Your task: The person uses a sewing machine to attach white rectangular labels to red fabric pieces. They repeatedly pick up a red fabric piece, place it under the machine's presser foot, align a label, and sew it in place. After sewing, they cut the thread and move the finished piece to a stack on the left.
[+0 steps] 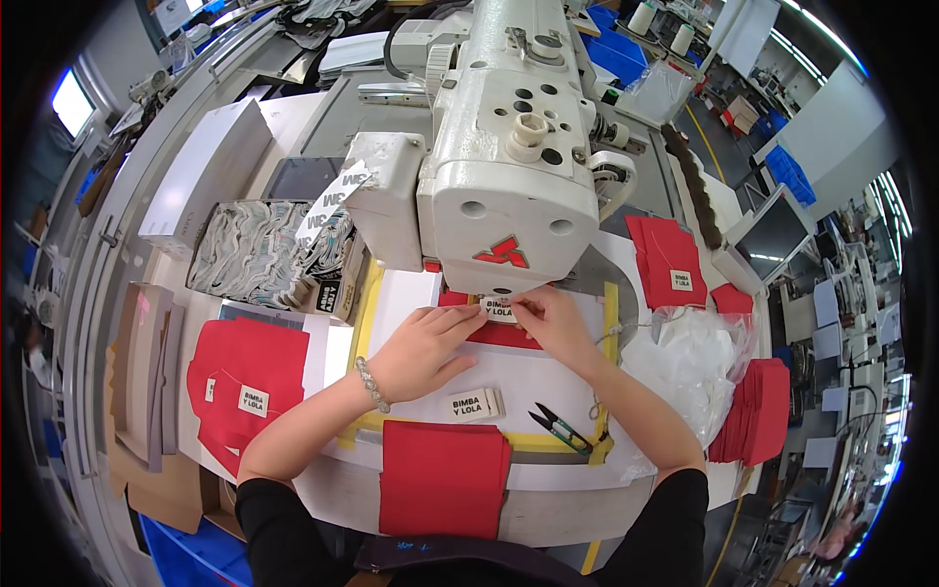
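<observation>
Under the head of the white sewing machine (509,181), a small white label (500,315) with dark print lies on a red fabric piece (509,336). My left hand (419,350), with a beaded bracelet at the wrist, lies flat with its fingers stretched out. Its fingertips press at the label's left edge. My right hand (559,333) pinches the label's right edge between thumb and fingers. The needle area is hidden behind the machine head. Closer to me lie a small stack of white labels (473,405) and thread snips (560,430) with dark green handles.
Red fabric stacks lie in front of me (445,479) and at the right (751,411). Labelled red pieces lie left (252,377) and back right (670,259). A box of folded label strips (264,254) stands left; a clear plastic bag (690,357) lies right. Yellow tape (611,323) borders the work area.
</observation>
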`<state>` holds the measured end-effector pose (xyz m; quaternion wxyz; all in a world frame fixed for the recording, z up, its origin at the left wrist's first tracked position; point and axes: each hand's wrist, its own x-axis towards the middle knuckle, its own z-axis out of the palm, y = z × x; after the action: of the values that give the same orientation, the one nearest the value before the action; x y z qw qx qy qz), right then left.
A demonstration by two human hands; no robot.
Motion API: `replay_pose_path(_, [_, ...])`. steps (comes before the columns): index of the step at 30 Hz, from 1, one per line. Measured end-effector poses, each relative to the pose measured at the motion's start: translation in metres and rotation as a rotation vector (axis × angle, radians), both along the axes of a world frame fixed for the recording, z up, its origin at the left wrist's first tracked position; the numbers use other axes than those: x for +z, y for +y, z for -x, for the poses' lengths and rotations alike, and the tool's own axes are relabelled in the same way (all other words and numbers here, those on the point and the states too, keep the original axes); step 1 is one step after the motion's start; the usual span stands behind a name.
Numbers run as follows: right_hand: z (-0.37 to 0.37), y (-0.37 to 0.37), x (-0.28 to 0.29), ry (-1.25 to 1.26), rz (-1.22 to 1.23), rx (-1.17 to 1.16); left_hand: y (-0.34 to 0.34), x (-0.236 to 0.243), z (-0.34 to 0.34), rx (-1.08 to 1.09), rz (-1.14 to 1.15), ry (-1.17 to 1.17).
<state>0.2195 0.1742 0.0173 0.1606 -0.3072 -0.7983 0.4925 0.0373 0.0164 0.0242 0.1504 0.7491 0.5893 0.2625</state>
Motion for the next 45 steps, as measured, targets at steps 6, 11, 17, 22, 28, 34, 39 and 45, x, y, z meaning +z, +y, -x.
replay_pose_path(6, [0.003, 0.006, -0.004, -0.009, -0.115, -0.021, 0.01, -0.017, -0.004, -0.01, -0.072, 0.292])
replay_pose_path(11, [0.004, 0.007, -0.003, -0.03, -0.114, -0.021, 0.011, -0.019, -0.007, 0.013, -0.094, 0.399])
replay_pose_path(17, [0.006, 0.007, -0.004, -0.043, -0.113, -0.017, 0.01, -0.019, -0.008, 0.032, -0.102, 0.448])
replay_pose_path(22, [0.006, 0.007, -0.004, -0.043, -0.136, -0.011, 0.009, -0.024, -0.01, 0.016, -0.133, 0.432])
replay_pose_path(28, [0.006, 0.007, -0.002, -0.079, -0.185, 0.013, 0.008, -0.026, -0.015, 0.02, -0.148, 0.451])
replay_pose_path(34, [-0.007, 0.011, -0.006, 0.033, -0.943, 0.153, 0.008, -0.028, -0.017, 0.036, -0.163, 0.452])
replay_pose_path(39, [-0.022, 0.01, -0.009, -0.002, -1.163, 0.264, 0.01, -0.028, -0.018, 0.032, -0.175, 0.455])
replay_pose_path(45, [-0.038, 0.014, -0.016, 0.054, -1.3, 0.39, 0.018, -0.028, -0.022, -0.044, -0.158, 0.373])
